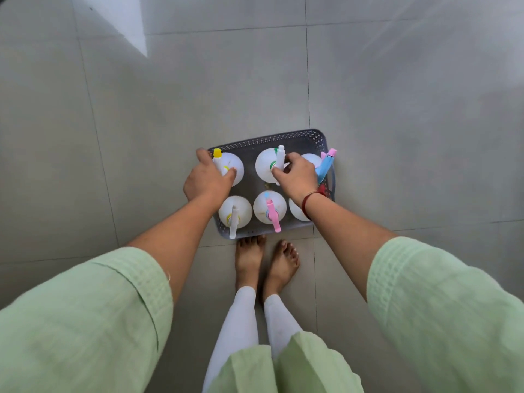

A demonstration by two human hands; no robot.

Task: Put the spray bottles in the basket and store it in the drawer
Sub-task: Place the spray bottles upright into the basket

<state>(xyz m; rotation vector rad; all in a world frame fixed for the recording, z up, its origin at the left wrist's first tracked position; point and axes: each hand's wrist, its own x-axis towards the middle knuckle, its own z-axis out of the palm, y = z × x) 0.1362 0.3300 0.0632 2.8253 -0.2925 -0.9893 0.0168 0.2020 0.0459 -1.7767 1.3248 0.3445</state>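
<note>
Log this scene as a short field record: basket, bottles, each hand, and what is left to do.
basket: grey, perforated, on the tiled floor just ahead of the person's bare feet
spray bottles: six, white, upright inside the basket in two rows of three
left hand: grips the yellow-tipped bottle, back left
right hand: grips the white-tipped bottle, back middle
drawer: not in view
left to do: store the basket

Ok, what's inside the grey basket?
The basket holds six white spray bottles, upright, in two rows of three. The left hand grips the yellow-tipped one, the right hand the far middle one. The right wrist covers the near-right bottle's head.
</note>
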